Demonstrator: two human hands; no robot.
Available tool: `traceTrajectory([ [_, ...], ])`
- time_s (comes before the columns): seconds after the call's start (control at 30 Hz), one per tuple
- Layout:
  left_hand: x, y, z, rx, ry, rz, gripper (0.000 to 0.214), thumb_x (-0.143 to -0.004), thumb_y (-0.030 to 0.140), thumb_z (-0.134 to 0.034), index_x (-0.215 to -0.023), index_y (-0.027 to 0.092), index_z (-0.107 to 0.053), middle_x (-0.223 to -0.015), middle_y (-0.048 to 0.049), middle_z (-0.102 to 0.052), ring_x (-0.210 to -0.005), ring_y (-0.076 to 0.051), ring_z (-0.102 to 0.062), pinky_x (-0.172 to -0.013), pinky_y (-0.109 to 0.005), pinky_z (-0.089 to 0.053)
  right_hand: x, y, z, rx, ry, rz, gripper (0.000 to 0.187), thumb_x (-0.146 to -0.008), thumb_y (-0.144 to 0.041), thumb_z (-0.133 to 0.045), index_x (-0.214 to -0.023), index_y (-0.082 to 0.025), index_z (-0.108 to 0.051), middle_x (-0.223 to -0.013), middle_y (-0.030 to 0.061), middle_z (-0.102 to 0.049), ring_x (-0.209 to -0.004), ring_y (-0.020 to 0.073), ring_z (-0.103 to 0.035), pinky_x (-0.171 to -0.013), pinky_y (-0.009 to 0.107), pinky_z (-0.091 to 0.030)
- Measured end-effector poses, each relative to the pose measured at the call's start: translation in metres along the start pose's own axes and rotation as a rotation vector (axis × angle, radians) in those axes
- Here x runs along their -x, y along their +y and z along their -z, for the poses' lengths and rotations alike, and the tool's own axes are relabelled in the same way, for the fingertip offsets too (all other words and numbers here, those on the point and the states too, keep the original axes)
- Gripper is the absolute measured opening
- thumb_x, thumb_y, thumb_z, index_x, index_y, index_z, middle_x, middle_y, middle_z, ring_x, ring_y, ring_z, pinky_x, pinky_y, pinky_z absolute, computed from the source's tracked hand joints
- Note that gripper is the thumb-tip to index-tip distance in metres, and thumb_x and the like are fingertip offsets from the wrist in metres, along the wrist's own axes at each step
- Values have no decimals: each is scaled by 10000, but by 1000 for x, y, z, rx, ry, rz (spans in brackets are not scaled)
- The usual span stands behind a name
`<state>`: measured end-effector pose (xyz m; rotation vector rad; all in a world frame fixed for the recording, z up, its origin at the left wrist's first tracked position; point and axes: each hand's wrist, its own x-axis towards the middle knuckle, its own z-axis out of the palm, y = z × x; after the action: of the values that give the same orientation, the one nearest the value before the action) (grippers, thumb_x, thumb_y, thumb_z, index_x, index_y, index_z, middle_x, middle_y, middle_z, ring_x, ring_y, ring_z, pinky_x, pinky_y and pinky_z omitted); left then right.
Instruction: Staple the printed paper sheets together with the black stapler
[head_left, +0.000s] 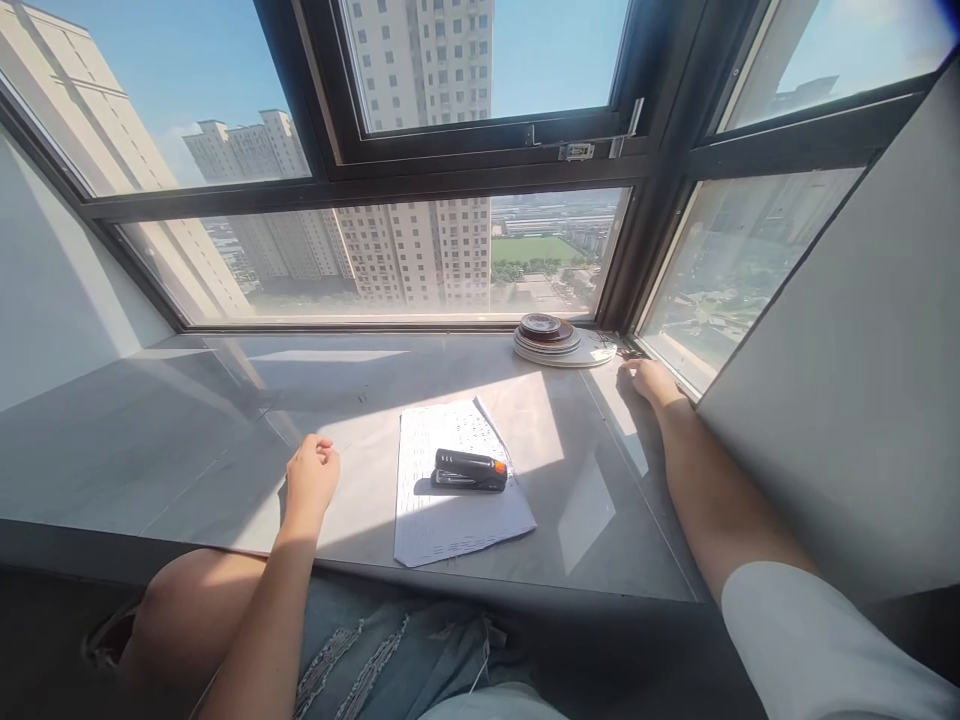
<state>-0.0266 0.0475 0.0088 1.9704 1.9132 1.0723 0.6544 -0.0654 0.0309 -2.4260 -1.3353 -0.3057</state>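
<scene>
A black stapler (470, 469) with an orange end lies on a stack of printed white paper (450, 510) in the middle of the grey window ledge (187, 440). My left hand (312, 474) rests on the ledge left of the paper, fingers curled in a loose fist, holding nothing. My right hand (651, 382) reaches to the far right corner of the ledge, fingers bent, beside a stack of plates (559, 341). Whether it pinches a small dark thing near the plates' rim is unclear.
Dark window frames (480, 165) rise behind the ledge, with tall buildings outside. A grey wall (847, 380) closes the right side and a white wall (52, 290) the left. My knee (187, 600) and ripped jeans sit below the ledge's front edge.
</scene>
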Motion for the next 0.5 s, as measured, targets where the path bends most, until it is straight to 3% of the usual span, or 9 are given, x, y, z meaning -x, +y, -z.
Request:
traceTrajectory([
  [0.13,1,2,1,0,-2,15,122,-841,152,-543,-922,227,-596,-892,-51,-731,-888,-239,-717,-873,-310,-538,-3,3,-1,8,-84,-22,416,-810,67,-540,-1017,-92,-864,-1038,228,-801,-976,245,-736,-876,326,-512],
  [0.3,1,2,2,5,-12,22,126,-829,154,-541,-920,223,-594,-897,-54,-730,-891,-239,-720,-877,-313,-533,-6,5,-4,10,-100,-14,434,-805,55,-537,-1051,-101,-859,-1152,235,-784,-1059,237,-729,-940,319,-500],
  [0.5,2,3,3,2,-15,16,123,-830,172,-530,-915,227,-599,-921,-59,-744,-913,-244,-722,-872,-313,-528,-13,12,-12,4,-92,-45,392,-809,46,-558,-1047,-60,-851,-1066,216,-795,-1013,259,-711,-899,327,-499],
])
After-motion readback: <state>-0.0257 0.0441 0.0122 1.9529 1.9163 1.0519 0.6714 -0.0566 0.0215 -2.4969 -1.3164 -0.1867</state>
